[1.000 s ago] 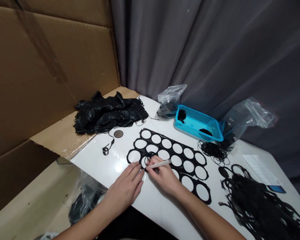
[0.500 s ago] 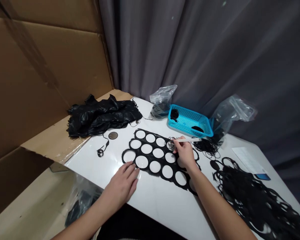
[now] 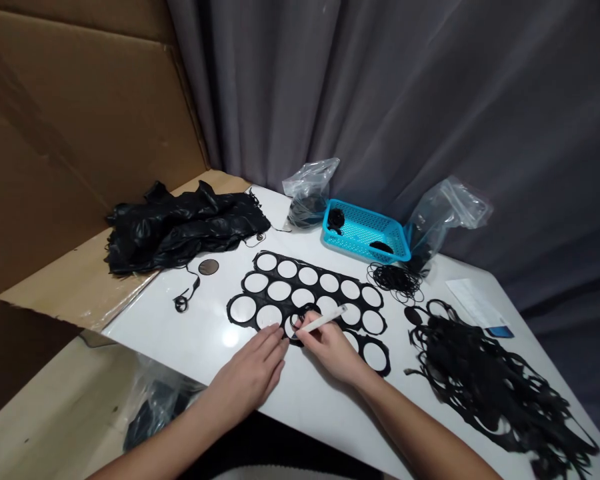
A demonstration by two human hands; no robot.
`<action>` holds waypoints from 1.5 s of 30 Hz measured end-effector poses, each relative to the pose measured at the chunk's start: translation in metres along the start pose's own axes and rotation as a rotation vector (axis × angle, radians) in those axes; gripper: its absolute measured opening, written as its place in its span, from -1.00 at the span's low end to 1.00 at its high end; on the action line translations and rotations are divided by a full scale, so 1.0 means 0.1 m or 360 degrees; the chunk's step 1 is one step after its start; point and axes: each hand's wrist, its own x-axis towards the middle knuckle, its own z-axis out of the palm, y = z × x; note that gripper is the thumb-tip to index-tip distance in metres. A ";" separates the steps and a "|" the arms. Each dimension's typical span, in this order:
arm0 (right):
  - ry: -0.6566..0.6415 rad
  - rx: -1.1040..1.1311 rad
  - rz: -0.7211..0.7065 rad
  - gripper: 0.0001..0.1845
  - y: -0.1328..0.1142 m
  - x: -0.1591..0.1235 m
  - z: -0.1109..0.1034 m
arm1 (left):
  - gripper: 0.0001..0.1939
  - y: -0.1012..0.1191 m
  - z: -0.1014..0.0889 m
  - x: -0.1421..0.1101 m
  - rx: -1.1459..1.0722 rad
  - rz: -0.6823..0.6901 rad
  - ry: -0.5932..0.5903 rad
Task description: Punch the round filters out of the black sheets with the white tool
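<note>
A black sheet (image 3: 290, 291) with rows of large round holes lies flat on the white table. My left hand (image 3: 254, 367) rests with fingers stretched out, its fingertips on the sheet's front edge. Close beside it, my right hand (image 3: 330, 347) is closed on a white pen-shaped tool (image 3: 325, 319). The tool's tip points down at a front-row hole. Thin black rings (image 3: 307, 310) show around the fingers there; whether they hang on the tool or lie on the sheet I cannot tell.
Behind the sheet stand a blue basket (image 3: 365, 230) with black rings and two clear bags (image 3: 307, 193). Loose rings (image 3: 397, 280) lie near the basket. Black scraps (image 3: 490, 380) are heaped at right, folded black sheets (image 3: 180, 223) at left, with a dark disc (image 3: 209, 267) nearby.
My right hand has moved with the white tool from the back right of the sheet to the front row, near my left hand. The camera view has shifted slightly.
</note>
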 end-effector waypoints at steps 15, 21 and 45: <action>0.0078 -0.0296 -0.0227 -0.78 0.02 -0.04 0.11 | -0.64 -0.01 -0.01 -0.01 -0.0037 -0.0015 -0.0026; 0.0059 -0.0808 -0.0596 -0.80 0.05 -0.14 0.23 | -0.61 -0.03 0.00 0.00 -0.0036 0.0024 0.0002; 0.0242 0.0933 0.0294 -0.66 0.18 -0.25 -0.42 | -0.67 0.25 0.11 0.34 -0.0146 0.0220 -0.0048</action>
